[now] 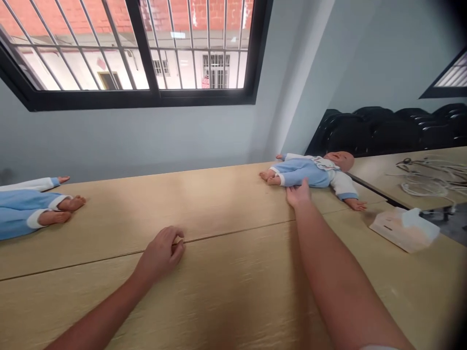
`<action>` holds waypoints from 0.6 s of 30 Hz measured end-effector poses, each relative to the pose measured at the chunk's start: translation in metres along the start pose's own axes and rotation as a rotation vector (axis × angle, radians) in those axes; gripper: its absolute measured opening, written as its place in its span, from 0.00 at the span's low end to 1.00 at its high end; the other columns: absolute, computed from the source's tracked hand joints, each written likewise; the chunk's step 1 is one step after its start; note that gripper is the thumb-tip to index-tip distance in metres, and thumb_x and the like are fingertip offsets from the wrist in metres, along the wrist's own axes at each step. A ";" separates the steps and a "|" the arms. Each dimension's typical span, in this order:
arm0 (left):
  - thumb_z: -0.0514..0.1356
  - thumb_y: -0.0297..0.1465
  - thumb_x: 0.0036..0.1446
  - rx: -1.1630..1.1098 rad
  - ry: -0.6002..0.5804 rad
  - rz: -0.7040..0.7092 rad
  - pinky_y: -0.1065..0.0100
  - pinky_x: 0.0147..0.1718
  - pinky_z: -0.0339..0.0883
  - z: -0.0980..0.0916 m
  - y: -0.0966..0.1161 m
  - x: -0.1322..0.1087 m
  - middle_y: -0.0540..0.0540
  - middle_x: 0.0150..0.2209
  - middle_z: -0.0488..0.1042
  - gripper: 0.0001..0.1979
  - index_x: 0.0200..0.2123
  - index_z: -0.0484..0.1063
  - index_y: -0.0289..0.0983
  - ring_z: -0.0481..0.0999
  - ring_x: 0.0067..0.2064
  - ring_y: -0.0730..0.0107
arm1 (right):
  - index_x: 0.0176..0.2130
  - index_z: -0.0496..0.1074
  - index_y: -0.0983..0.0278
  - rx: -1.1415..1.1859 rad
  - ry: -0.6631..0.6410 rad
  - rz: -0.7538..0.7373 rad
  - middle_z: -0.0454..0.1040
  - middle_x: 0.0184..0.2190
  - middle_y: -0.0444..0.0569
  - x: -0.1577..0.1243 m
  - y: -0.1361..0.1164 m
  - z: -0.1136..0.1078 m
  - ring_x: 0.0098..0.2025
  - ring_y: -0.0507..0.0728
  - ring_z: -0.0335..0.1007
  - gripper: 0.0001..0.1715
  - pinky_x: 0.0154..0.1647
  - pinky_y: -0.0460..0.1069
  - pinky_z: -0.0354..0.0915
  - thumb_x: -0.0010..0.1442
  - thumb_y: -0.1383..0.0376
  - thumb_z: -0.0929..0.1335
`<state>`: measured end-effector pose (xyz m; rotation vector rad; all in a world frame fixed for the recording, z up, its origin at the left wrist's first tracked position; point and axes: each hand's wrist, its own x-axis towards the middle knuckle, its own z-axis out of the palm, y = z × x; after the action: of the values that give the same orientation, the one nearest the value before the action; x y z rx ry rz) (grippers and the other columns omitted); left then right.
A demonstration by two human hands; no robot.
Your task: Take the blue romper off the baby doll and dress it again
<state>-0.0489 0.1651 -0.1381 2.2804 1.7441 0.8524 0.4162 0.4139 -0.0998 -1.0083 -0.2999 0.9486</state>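
Note:
At the far right of the wooden table, a baby doll (306,170) in a blue and white outfit lies on its back, head to the right and feet to the left. My right hand (299,194) reaches out to the doll's near side by the hip, thumb on the blue cloth, the other fingers partly hidden beneath the body. Over the seam between the tabletops, my left hand (164,248) hovers or rests with fingers loosely curved and thumb apart, holding nothing. A second doll (32,211) in matching clothes lies at the left edge, its upper part out of view.
The joined wooden tables (233,282) run along a grey wall below a barred window (160,95). To the right stand a translucent plastic box (397,233) and a tangle of pale cables (426,177). Black chairs (386,133) are stacked behind.

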 end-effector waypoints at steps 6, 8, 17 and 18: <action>0.54 0.30 0.61 -0.020 -0.032 -0.031 0.59 0.38 0.69 0.001 0.000 0.003 0.48 0.35 0.73 0.04 0.38 0.66 0.45 0.73 0.39 0.58 | 0.52 0.70 0.63 0.046 0.018 0.065 0.73 0.55 0.55 0.050 0.010 0.014 0.49 0.51 0.75 0.26 0.47 0.44 0.74 0.69 0.45 0.64; 0.54 0.30 0.61 -0.030 -0.041 -0.038 0.59 0.37 0.68 0.002 0.001 0.003 0.48 0.35 0.73 0.03 0.37 0.66 0.45 0.73 0.38 0.58 | 0.52 0.69 0.62 0.049 0.050 0.037 0.74 0.54 0.52 0.059 0.014 0.019 0.46 0.50 0.75 0.24 0.41 0.42 0.74 0.69 0.47 0.65; 0.54 0.30 0.62 -0.031 -0.098 -0.081 0.63 0.38 0.64 -0.001 0.005 0.005 0.49 0.34 0.71 0.04 0.39 0.67 0.41 0.70 0.38 0.63 | 0.54 0.63 0.62 -0.007 0.178 -0.078 0.73 0.52 0.48 0.065 0.026 0.024 0.46 0.51 0.76 0.20 0.34 0.43 0.76 0.67 0.57 0.68; 0.54 0.29 0.62 -0.034 -0.098 -0.078 0.64 0.39 0.64 -0.001 0.006 0.005 0.49 0.34 0.71 0.04 0.39 0.67 0.41 0.70 0.38 0.63 | 0.54 0.64 0.62 -0.019 0.170 -0.087 0.73 0.52 0.49 0.062 0.026 0.024 0.46 0.52 0.76 0.19 0.35 0.43 0.77 0.67 0.57 0.67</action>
<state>-0.0440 0.1675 -0.1331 2.1784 1.7499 0.7368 0.4243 0.4820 -0.1204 -1.0778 -0.2092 0.7768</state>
